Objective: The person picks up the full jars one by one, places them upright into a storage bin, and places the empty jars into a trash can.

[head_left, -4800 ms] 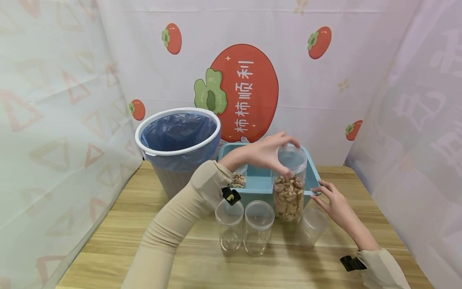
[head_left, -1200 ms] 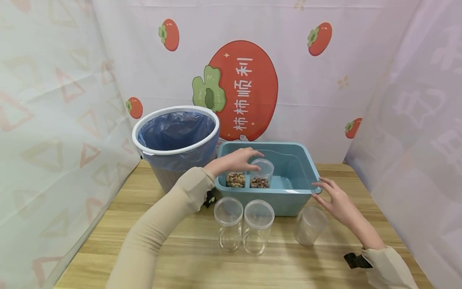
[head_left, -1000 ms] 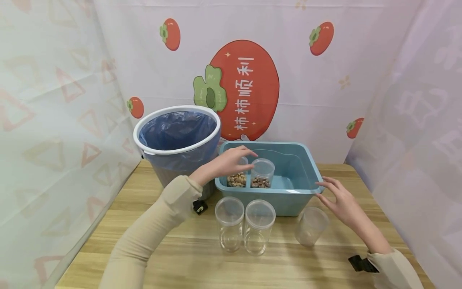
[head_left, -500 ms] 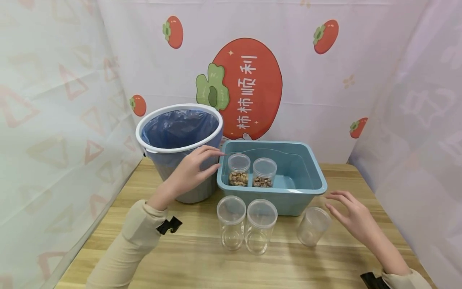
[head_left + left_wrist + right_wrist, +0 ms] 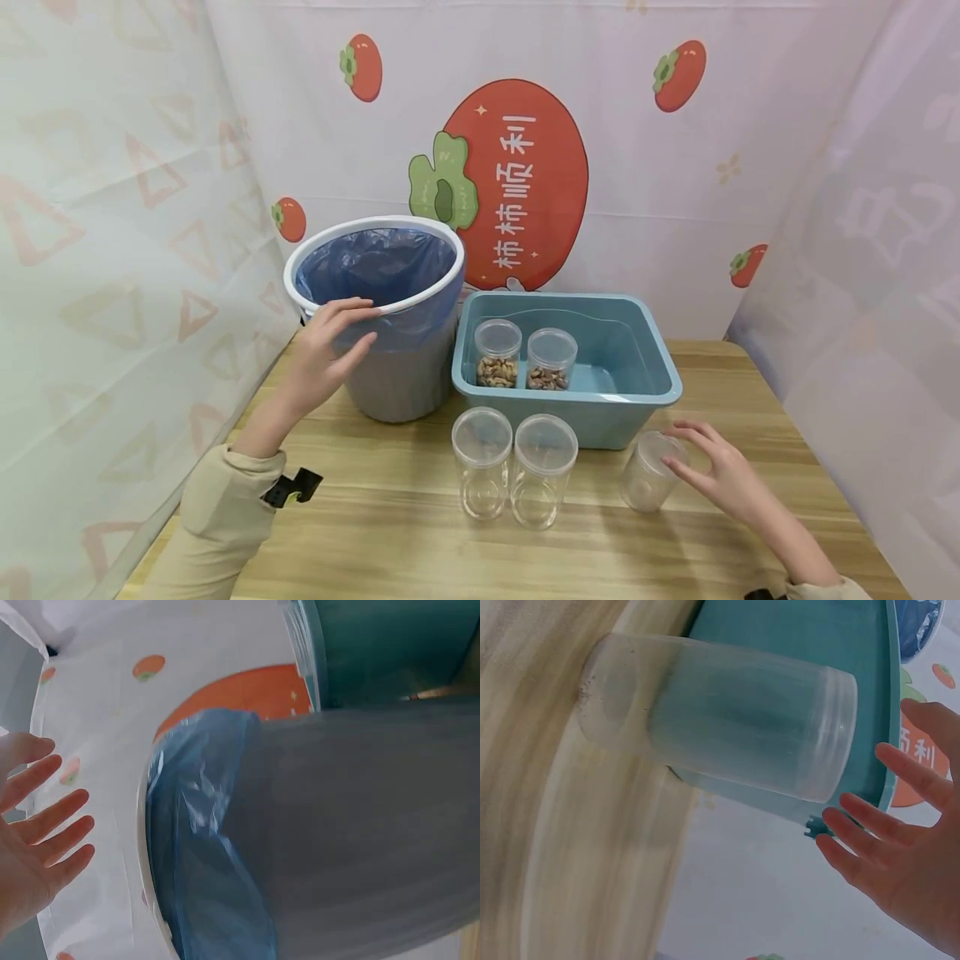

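My left hand [image 5: 315,362], fingers spread and holding nothing, hovers in front of the grey bin [image 5: 397,379]; the left wrist view shows the bin's blue liner [image 5: 214,847] to one side of it. My right hand [image 5: 726,473] is beside the lid of a cloudy, lidded plastic jar [image 5: 647,483] on the table. In the right wrist view its spread fingers [image 5: 859,844] lie just past that lid, around nothing. Two lidded jars, one with light nuts [image 5: 497,371] and one with browner nuts [image 5: 550,375], stand inside the blue tub [image 5: 558,421].
Two clear lidded jars, one on the left [image 5: 482,479] and one on the right [image 5: 538,492], stand side by side before the tub, with no contents showing. A persimmon-printed cloth [image 5: 622,167] hangs behind the wooden table [image 5: 420,542].
The nut jar my left hand held earlier now stands in the tub. That hand has withdrawn left to the bin. My right hand has left the tub's corner and come down to the cloudy jar.
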The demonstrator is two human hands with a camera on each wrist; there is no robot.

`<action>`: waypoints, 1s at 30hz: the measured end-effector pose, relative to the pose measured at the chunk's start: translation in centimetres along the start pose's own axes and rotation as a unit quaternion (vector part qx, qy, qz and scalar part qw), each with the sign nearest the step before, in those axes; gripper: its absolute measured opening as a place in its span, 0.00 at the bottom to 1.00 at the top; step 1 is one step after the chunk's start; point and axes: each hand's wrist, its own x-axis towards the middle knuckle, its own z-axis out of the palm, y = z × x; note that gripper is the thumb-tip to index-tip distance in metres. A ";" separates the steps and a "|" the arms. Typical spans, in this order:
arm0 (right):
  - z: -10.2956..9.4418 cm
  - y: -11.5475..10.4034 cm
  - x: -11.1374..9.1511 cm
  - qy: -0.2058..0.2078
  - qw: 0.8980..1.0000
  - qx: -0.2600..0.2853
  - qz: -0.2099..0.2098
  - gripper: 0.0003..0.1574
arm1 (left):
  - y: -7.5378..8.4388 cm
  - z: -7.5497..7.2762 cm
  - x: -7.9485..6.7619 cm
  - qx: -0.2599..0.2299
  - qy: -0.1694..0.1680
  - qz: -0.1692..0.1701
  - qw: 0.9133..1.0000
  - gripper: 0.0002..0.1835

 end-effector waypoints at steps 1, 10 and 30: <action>0.1 0.0 -0.1 -0.005 1.000 0.006 0.000 0.22 | -0.1 -0.3 -0.2 0.008 0.002 -0.006 1.000 0.18; 1.1 0.4 -0.7 -0.029 0.999 0.041 0.009 0.28 | -2.2 -2.0 -1.7 0.062 0.016 -0.054 0.996 0.18; 1.9 0.6 -0.5 -0.011 1.000 0.008 -0.020 0.31 | -5.9 -1.3 -3.0 0.048 -0.009 -0.117 0.992 0.14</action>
